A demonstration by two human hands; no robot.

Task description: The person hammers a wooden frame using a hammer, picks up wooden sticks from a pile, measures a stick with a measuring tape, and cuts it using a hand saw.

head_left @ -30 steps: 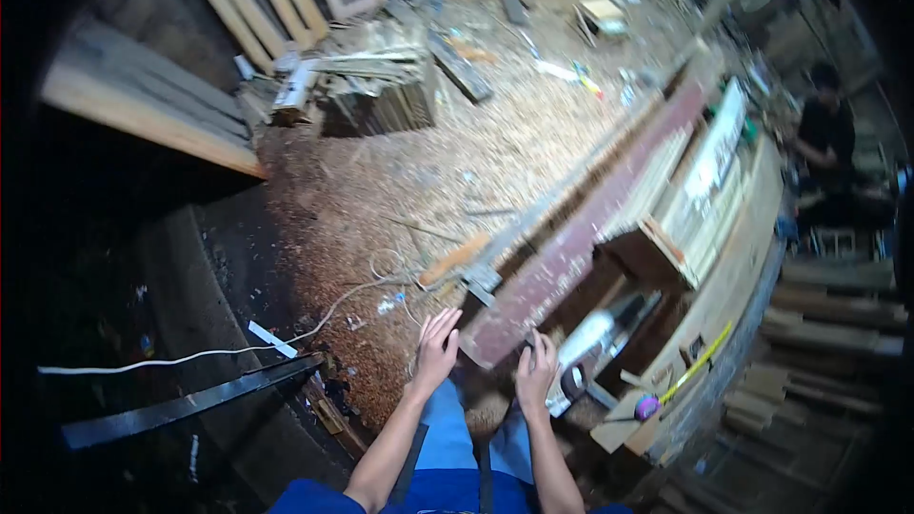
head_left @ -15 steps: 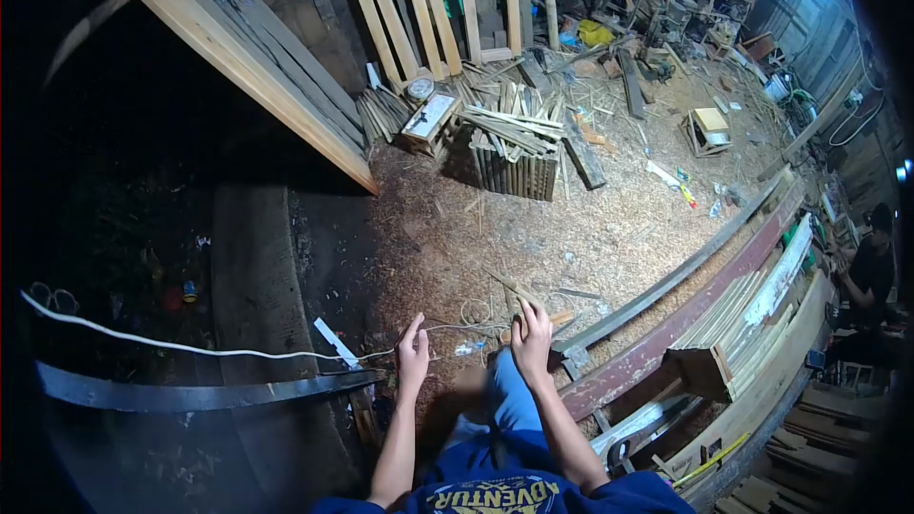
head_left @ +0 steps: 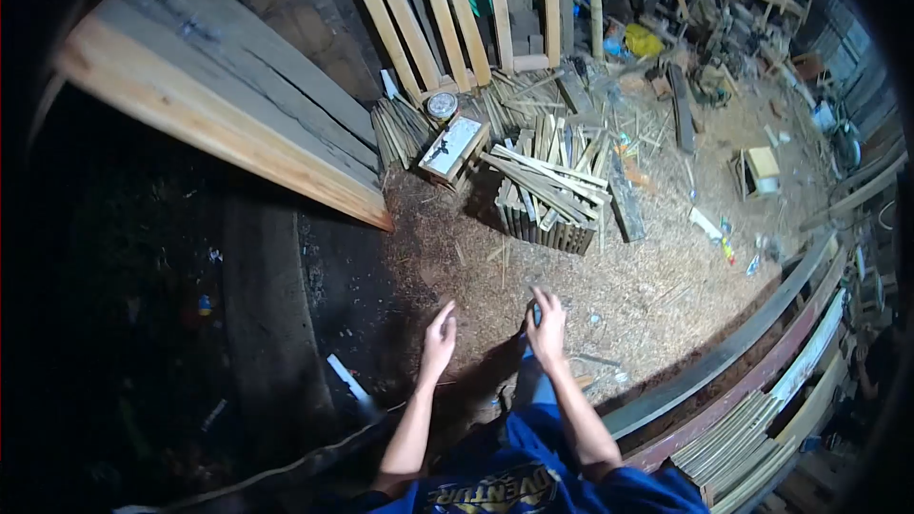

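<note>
My left hand hangs in mid-air above the shavings-covered floor, fingers loosely bent and apart, with nothing seen in it. Level with it on the right, my right hand is also raised over the floor, close above a blue trouser leg. Its thumb and fingers stand apart and hold nothing that I can see. Ahead of both hands is a slatted crate heaped with thin wooden strips. Left of the crate stands a small wooden box with a white top, with a round dial behind it.
Long planks lean at the left beside a dark drop. Upright boards line the back. A low stool stands at far right. Long beams and bundled strips run along the right. A white strip lies at lower left.
The view has moved forward and tilted, so the crate and planks look nearer. The wire and cord on the floor have gone out of sight. Both hands stay raised.
</note>
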